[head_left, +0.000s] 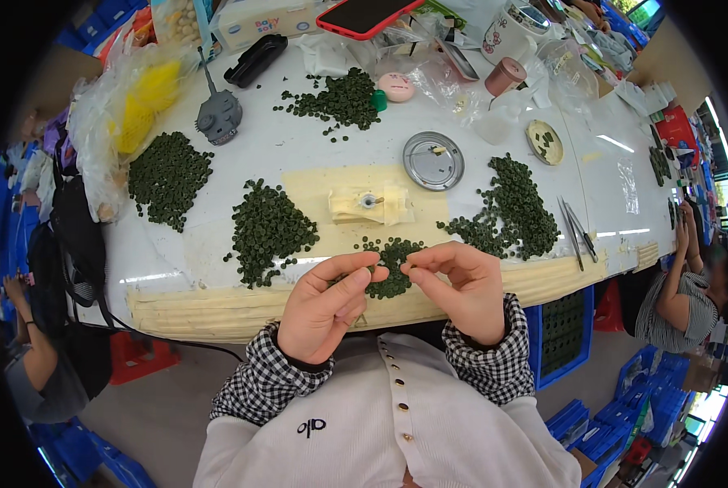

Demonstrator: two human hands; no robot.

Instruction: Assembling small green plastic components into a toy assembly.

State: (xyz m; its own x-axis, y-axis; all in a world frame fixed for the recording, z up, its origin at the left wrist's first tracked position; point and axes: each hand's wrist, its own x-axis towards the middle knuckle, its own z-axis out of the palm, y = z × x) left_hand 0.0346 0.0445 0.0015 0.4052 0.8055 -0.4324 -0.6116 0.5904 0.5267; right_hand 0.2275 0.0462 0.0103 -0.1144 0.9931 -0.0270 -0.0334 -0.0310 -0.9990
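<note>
My left hand (327,301) is closed in a pinch, with a small dark green piece just showing at its fingertips. A short gap away, my right hand (460,285) pinches thumb and forefinger together; a dark speck shows there, too small to name. Below and between the fingertips lies a small heap of dark green round parts (394,281), partly covered by the hands. Just beyond it, a block wrapped in cream tape (348,206) has a small metal fitting (369,201) on top. Larger piles of the same parts lie left (268,232) and right (514,211) of the hands.
More green piles (169,179) (344,99) lie farther out. A round metal lid (433,161), a cream dish (544,142), tweezers (574,232), a grey model tank turret (217,114) and a red-edged phone (366,16) are around. A blue crate (561,333) stands below the table edge.
</note>
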